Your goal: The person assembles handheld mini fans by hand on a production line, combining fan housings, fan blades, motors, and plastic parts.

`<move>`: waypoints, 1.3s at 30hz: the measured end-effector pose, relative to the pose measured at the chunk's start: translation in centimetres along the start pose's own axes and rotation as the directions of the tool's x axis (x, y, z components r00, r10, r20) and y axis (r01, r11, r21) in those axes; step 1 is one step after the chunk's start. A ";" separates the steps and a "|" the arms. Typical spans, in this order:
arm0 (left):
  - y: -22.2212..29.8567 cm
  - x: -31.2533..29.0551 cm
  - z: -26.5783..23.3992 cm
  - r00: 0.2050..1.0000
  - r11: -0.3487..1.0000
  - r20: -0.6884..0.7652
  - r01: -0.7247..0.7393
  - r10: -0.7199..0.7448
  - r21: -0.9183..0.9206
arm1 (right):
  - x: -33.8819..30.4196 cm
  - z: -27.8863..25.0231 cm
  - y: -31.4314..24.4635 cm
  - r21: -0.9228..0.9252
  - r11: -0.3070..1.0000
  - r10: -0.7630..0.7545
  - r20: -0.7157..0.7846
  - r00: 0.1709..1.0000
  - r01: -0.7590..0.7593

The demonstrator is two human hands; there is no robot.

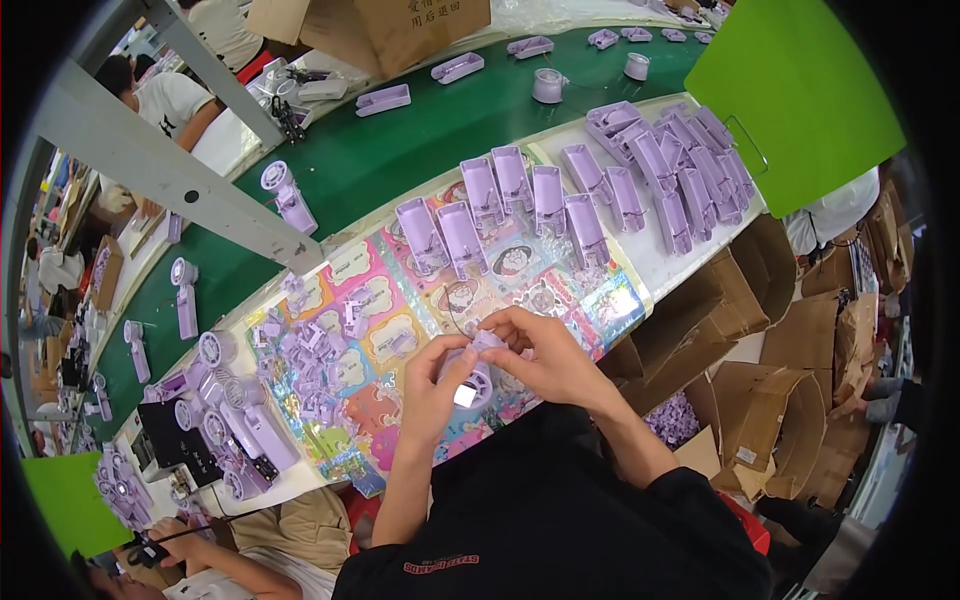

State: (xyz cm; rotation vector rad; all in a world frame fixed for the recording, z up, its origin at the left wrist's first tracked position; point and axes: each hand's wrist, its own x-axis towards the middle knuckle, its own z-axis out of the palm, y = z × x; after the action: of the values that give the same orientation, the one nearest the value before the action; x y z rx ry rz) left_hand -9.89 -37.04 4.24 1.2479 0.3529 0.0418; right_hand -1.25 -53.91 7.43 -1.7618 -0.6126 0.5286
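Over the near edge of the patterned mat, both my hands close on a lilac round fan housing [483, 388] with a thin wire at its far side. My left hand [432, 385] grips its left side, the thumb along it. My right hand [545, 355] pinches a small lilac plastic piece [488, 341] against the housing's far end; fingers partly hide where they meet. Beyond my hands, several open lilac handle shells [462, 240] with wires lie in rows. A heap of small lilac plastic parts [310, 365] lies to the left.
A green conveyor belt [400, 128] curves behind the table, carrying lilac parts. More shells [690, 170] pile up at the right. Assembled lilac fans [235, 410] crowd the left, near a co-worker's arm [205, 548]. A grey metal post [190, 165] slants across; cardboard boxes [765, 420] stand at right.
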 end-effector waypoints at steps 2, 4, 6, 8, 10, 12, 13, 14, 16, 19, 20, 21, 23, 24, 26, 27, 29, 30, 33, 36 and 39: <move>-1.0 0.2 -0.1 0.999 0.999 -0.025 -0.034 0.034 0.017 | 0.0 0.4 0.8 0.072 0.996 0.051 -0.009 0.999 -0.050; -1.6 0.3 -0.2 0.997 0.997 -0.047 -0.064 0.066 0.036 | 0.0 0.6 1.4 0.171 0.984 0.056 -0.002 0.998 -0.054; -1.6 0.0 -0.2 0.978 0.978 -0.034 -0.206 0.206 -0.025 | -0.3 0.7 1.2 0.250 0.967 0.043 0.027 0.999 -0.048; -2.1 -0.1 -0.4 0.969 0.968 -0.026 -0.246 0.245 -0.045 | -0.4 0.6 0.8 0.331 0.942 0.033 0.052 0.998 -0.049; -2.3 -0.2 -0.5 0.960 0.958 -0.018 -0.280 0.280 -0.064 | -0.3 0.4 0.2 0.098 0.994 -0.060 0.040 0.997 0.055; -2.3 -0.4 -0.5 0.967 0.949 -0.017 -0.254 0.256 -0.187 | -0.3 0.3 0.5 0.081 0.994 -0.071 0.041 0.997 0.068; -2.3 -0.2 -0.6 0.967 0.949 -0.014 -0.252 0.254 -0.187 | -0.2 0.3 0.7 0.064 0.995 -0.086 0.047 0.995 0.083; -2.2 -0.2 -0.8 0.975 0.954 -0.014 -0.220 0.222 -0.205 | -0.2 0.4 0.7 0.064 0.995 -0.083 0.047 0.995 0.080; -2.0 -0.1 -0.7 0.982 0.957 -0.015 -0.188 0.189 -0.222 | 0.0 0.4 0.7 0.139 0.990 0.018 0.091 0.996 -0.031; -0.9 0.2 -0.7 0.989 0.983 -0.030 -0.150 0.147 -0.110 | 0.3 -0.2 1.2 0.170 0.985 0.010 0.053 0.999 -0.018; 0.2 0.8 -0.3 0.983 0.975 0.022 -0.182 0.180 0.127 | 0.5 -0.5 1.7 0.157 0.988 -0.006 0.005 1.000 0.005; 1.0 1.5 0.0 0.977 0.910 0.075 -0.215 0.202 0.355 | 0.6 -1.0 2.2 0.165 0.985 0.041 0.004 0.999 -0.041; 1.9 4.4 -0.8 0.902 0.654 0.136 -0.395 0.411 0.645 | 0.7 -2.4 2.6 0.103 0.987 0.119 0.028 0.992 -0.122; 2.8 6.0 -1.2 0.865 0.478 0.151 -0.401 0.479 0.782 | 0.9 -3.1 2.6 0.097 0.988 0.116 0.035 0.993 -0.119; 3.9 9.2 -2.1 0.793 0.117 0.237 -0.360 0.561 0.926 | 1.5 -3.7 2.8 -0.226 0.973 0.097 0.169 0.981 -0.057; 4.1 10.8 -2.9 0.791 0.119 0.233 -0.359 0.566 0.926 | 1.8 -3.5 2.2 -0.303 0.949 0.143 0.150 0.978 -0.092; 4.3 13.8 -4.5 0.797 -0.200 0.469 -0.424 0.382 0.883 | 1.7 -2.1 3.5 -0.440 0.895 -0.081 -0.008 0.997 0.069; 4.4 14.9 -4.9 0.794 -0.201 0.469 -0.424 0.387 0.883 | 1.6 -1.3 3.6 -0.582 0.791 -0.319 -0.127 0.939 0.190; 4.7 16.2 -6.0 0.804 -0.258 0.503 -0.437 0.318 0.862 | -0.5 -0.2 1.7 -0.645 0.761 -0.269 -0.212 0.940 0.072; 4.8 15.4 -6.8 0.829 -0.201 0.480 -0.438 0.286 0.876 | -2.9 0.4 1.7 -0.736 0.676 -0.218 -0.223 0.950 -0.017; 4.9 14.0 -7.2 0.790 -0.184 0.507 -0.473 0.344 0.862 | -3.8 0.2 2.5 -0.665 0.740 -0.067 -0.224 0.972 -0.103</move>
State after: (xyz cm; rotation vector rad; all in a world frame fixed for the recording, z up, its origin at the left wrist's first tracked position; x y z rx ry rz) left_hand 2.09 -25.72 3.52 2.8957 -0.3086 0.3728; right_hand -3.94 -56.70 5.16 -2.4813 -0.6656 0.0846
